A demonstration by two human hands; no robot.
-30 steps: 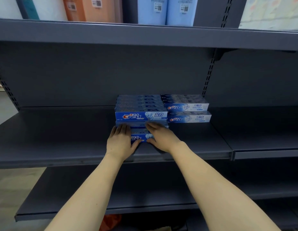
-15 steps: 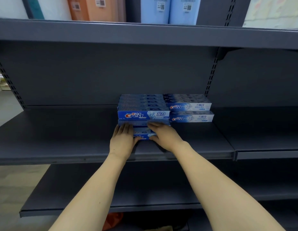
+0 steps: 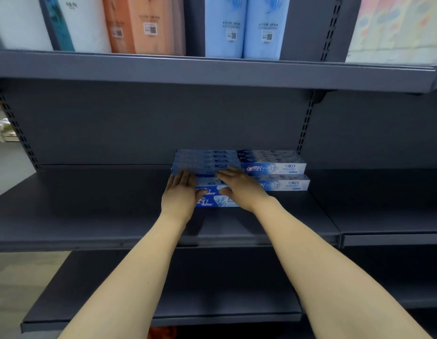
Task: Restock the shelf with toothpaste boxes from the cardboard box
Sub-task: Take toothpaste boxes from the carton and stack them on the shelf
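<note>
On the dark shelf [image 3: 90,216], your left hand [image 3: 179,195] and right hand [image 3: 239,189], flat and apart, had pushed the toothpaste boxes [image 3: 217,200] deeper beneath the stack [image 3: 205,161] beyond your fingers; another batch nearly stocked.

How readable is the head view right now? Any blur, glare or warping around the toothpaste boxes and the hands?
Head view: dim, even light, no glare; the toothpaste boxes at right read fairly sharp, the stack under the left hand and right hand is softer, slightly smeared. Wide-angle warping bows the upper shelf edge and stretches the forearms. Soft shadow lies on the shelf below the wrists.
</note>
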